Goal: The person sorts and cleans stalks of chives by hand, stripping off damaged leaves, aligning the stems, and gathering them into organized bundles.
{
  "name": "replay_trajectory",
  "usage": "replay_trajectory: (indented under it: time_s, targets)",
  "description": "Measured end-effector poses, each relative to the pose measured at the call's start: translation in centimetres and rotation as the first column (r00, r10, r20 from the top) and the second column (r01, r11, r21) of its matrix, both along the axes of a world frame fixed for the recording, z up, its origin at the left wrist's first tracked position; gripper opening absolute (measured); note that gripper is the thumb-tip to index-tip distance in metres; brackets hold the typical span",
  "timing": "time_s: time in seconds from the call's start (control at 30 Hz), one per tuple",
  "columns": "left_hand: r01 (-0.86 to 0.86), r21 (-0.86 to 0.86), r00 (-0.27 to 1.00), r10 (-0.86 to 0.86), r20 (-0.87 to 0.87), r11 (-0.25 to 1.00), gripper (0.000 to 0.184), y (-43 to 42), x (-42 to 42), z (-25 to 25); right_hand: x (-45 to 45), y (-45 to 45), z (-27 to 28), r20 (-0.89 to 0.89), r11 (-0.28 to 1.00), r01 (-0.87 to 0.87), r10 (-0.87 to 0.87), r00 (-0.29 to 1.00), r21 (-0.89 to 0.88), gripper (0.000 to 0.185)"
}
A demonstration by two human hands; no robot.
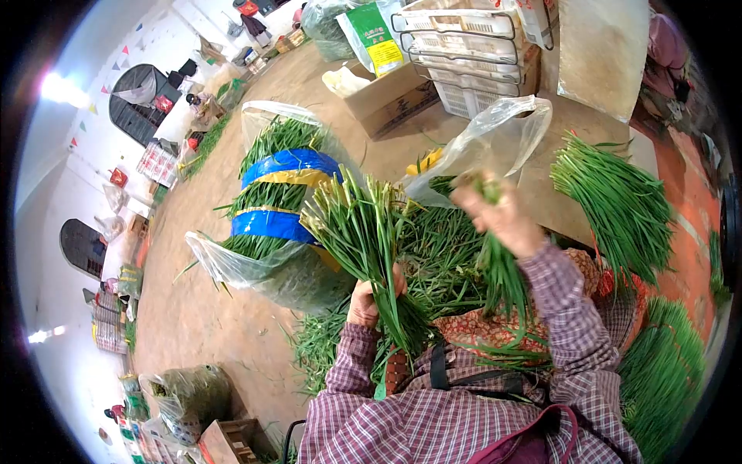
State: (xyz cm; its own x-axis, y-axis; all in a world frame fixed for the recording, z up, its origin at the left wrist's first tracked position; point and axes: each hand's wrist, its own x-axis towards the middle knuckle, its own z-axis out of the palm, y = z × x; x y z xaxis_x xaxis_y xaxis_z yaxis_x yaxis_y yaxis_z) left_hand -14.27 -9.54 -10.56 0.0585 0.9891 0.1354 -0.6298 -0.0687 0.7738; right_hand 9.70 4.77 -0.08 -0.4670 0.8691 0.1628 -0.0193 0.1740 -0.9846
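Note:
My left hand (pixel 371 300) is wrapped round a thick bunch of garlic chives (pixel 363 232), its pale cut ends pointing up and away from me. To the right, my right hand (pixel 502 213), smeared by motion, is closed on a smaller bunch of chives (pixel 502 274) whose green leaves hang down towards my lap. Between and below both hands lies a pile of loose chives (pixel 444 243). Just past my right hand is a clear plastic bag (pixel 495 143), its mouth gaping.
A large bag of chives (pixel 282 189) wrapped in blue and yellow bands stands ahead-left. On the right are a chive bundle (pixel 614 209) and a larger heap (pixel 665 371). Farther back are a cardboard box (pixel 390 100) and stacked white baskets (pixel 464 66). A distant person (pixel 202 108) sits at left.

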Motion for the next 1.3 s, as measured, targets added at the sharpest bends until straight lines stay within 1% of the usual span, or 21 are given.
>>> replay_trajectory:
  time_s: [0.07,0.13,0.17,0.2,0.27,0.3,0.4,0.47,0.5,0.53,0.6,0.67,0.73,0.83,0.97,1.0,1.03,1.07,1.13,1.23,1.3]
  targets:
    - [-0.006,-0.032,1.000,0.006,0.000,0.999,0.023,0.0,0.8,-0.2,-1.8,-0.4,-0.2,0.084,0.983,-0.181,0.182,0.980,-0.025,0.059]
    - [-0.034,-0.101,0.998,0.029,-0.052,0.994,0.025,-0.5,2.1,0.2,-3.2,-0.7,-1.1,0.023,0.982,-0.189,0.189,0.982,0.016,0.059]
    - [-0.064,-0.160,0.998,0.066,0.007,0.985,0.043,-0.5,2.1,-1.2,-3.7,-1.0,-1.4,0.026,0.990,-0.113,0.111,0.994,0.079,0.051]
    - [-0.004,-0.084,0.999,0.000,-0.041,0.996,0.051,-0.2,2.3,-1.5,-3.6,-1.4,-0.9,0.056,0.990,-0.133,0.130,0.990,0.046,0.046]
    - [-0.043,-0.179,0.999,0.045,0.007,0.983,0.062,-0.8,3.3,-2.1,-4.3,-1.5,-2.2,-0.070,0.963,0.015,0.004,0.998,0.270,0.040]
    - [-0.042,-0.181,0.999,0.044,0.010,0.983,0.062,-1.0,4.2,-1.3,-4.2,-1.9,-2.1,-0.068,0.963,0.015,0.003,0.998,0.268,0.040]
    - [0.089,-0.173,0.985,-0.060,0.163,0.981,0.073,-1.7,5.5,-0.4,-3.8,-3.3,-1.1,0.120,0.910,0.149,-0.209,0.970,0.386,0.035]
    - [-0.161,-0.326,0.985,0.133,-0.106,0.931,0.065,-2.6,5.5,-0.9,-3.9,-3.5,-1.6,0.130,0.889,0.183,-0.258,0.957,0.420,0.034]
    - [-0.182,-0.355,0.982,0.154,-0.108,0.917,0.060,-2.4,6.3,0.3,-3.9,-3.5,-1.7,0.132,0.891,0.179,-0.255,0.958,0.417,0.034]
    - [-0.340,-0.382,0.938,0.279,-0.207,0.859,0.055,-2.4,7.3,1.1,-3.8,-3.4,-1.7,0.108,0.899,0.171,-0.232,0.967,0.403,0.032]
    - [-0.339,-0.389,0.940,0.294,-0.173,0.856,0.046,-2.2,6.6,1.0,-3.7,-3.0,-1.7,-0.014,0.910,0.184,-0.192,0.981,0.371,0.024]
    - [-0.335,-0.393,0.942,0.297,-0.156,0.856,0.040,-2.1,6.1,1.8,-2.7,-1.9,-1.9,0.032,0.998,0.038,-0.039,0.999,0.046,0.019]
    - [-0.350,-0.348,0.936,0.308,-0.171,0.870,0.038,-1.9,4.6,0.2,-2.1,-1.2,-1.5,-0.142,0.991,0.016,-0.035,0.989,-0.132,0.020]
    - [-0.380,-0.339,0.922,0.325,-0.209,0.861,0.038,-2.2,3.5,-0.6,-0.5,1.2,-1.7,-0.162,0.966,0.084,-0.126,0.979,-0.246,0.025]
    - [-0.397,-0.330,0.915,0.340,-0.217,0.857,0.037,-2.6,2.1,-0.9,2.2,2.7,-0.8,-0.122,0.973,0.218,-0.227,0.966,-0.083,0.031]
    - [-0.397,-0.330,0.915,0.341,-0.216,0.857,0.037,-2.5,2.2,-0.6,2.5,2.5,-0.3,-0.016,0.974,0.226,-0.226,0.974,0.005,0.031]
    - [-0.421,-0.323,0.903,0.360,-0.235,0.847,0.037,-2.5,2.4,-0.1,2.6,2.4,0.1,0.089,0.970,0.223,-0.232,0.969,0.094,0.031]
    - [-0.445,-0.317,0.891,0.378,-0.253,0.837,0.037,-2.4,2.6,0.4,2.3,1.8,0.4,0.090,0.970,0.223,-0.231,0.969,0.094,0.031]
    - [-0.400,-0.327,0.914,0.346,-0.214,0.856,0.042,-2.1,2.9,1.0,0.8,-0.6,0.8,0.089,0.949,0.170,-0.200,0.976,0.264,0.032]
    - [-0.365,-0.298,0.925,0.308,-0.223,0.882,0.045,-1.6,3.3,1.2,-1.5,-2.4,0.1,0.257,0.922,0.030,-0.139,0.956,0.386,0.039]
    - [-0.365,-0.293,0.923,0.301,-0.241,0.884,0.045,-1.6,3.8,1.5,-2.9,-3.0,-0.5,0.274,0.858,0.089,-0.257,0.927,0.505,0.038]
